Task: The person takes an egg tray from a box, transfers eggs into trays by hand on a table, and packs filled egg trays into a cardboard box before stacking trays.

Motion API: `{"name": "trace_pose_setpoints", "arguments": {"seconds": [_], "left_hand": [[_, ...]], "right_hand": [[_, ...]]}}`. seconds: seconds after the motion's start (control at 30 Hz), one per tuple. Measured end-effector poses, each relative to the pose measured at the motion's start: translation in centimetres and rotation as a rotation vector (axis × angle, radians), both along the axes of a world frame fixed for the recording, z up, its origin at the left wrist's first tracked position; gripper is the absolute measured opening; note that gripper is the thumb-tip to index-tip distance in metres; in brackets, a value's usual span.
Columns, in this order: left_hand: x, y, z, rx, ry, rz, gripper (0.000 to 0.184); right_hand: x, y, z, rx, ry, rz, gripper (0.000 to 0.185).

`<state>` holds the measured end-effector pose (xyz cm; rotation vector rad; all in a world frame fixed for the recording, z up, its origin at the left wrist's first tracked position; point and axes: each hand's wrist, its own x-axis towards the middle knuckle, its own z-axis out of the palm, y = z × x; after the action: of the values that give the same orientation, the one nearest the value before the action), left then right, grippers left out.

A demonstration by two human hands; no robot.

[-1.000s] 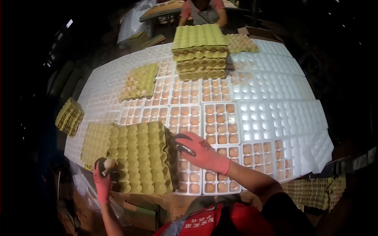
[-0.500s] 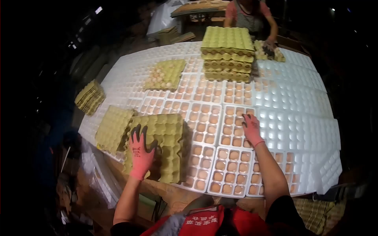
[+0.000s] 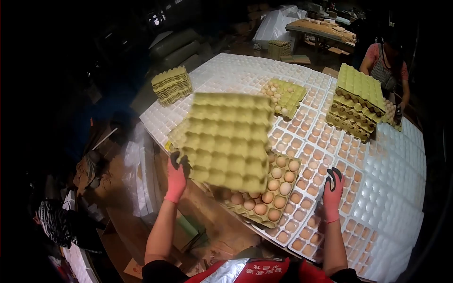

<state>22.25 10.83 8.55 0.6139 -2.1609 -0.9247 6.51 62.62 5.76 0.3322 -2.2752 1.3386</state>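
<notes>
One pulp tray (image 3: 229,141), gripped by left hand (image 3: 177,178), held over egg-filled tray (image 3: 258,219); right hand (image 3: 333,194), loosely open, seen right of egg-filled tray. Step judged: lifting clear; steady, level grip called for.

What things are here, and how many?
Lifted square cardboard tray: one, yellowish, front centre
Filled cardboard tray: one, yellowish, beneath it
Flat cardboard trays: three, yellowish; centre, right, behind lifted tray
Bumpy cardboard tray stacks: three, yellowish; left, right, back
Rectangular plastic trays: many, white, middle and right
Round eggs: uncountable, pale brown, in trays
Wooden table: one, brown, back
Another person: one, pink sleeves, far right
Clutter: uncountable, mixed, left
Vest: one, red, bottom
Gloved left hand: one, pink, at lifted tray
Gloved right hand: one, pink, over plastic trays
</notes>
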Motion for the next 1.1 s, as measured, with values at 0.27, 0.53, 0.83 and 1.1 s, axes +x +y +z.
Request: {"name": "trace_pose_setpoints", "arguments": {"seconds": [0.27,0.53,0.83,1.1], "left_hand": [[-6.5,-6.6,-4.7,0.254,-0.463,0.498,0.066],[-2.1,5.2,-5.0,0.684,-0.552,-0.414,0.043],[-0.2,16.3,1.1,0.318,-0.357,-0.499,0.054],[-3.9,30.6,-11.5,-0.288,-0.360,-0.836,0.059]], "right_hand": [[8.0,-3.6,3.2,0.095,-0.263,0.170,0.042],[11.1,-12.4,-0.3,-0.213,-0.846,0.067,0.088],[14.8,-3.6,3.1,-0.359,-0.497,-0.057,0.079],[19.5,13.9,-1.7,-0.335,-0.674,-0.371,0.064]]}}
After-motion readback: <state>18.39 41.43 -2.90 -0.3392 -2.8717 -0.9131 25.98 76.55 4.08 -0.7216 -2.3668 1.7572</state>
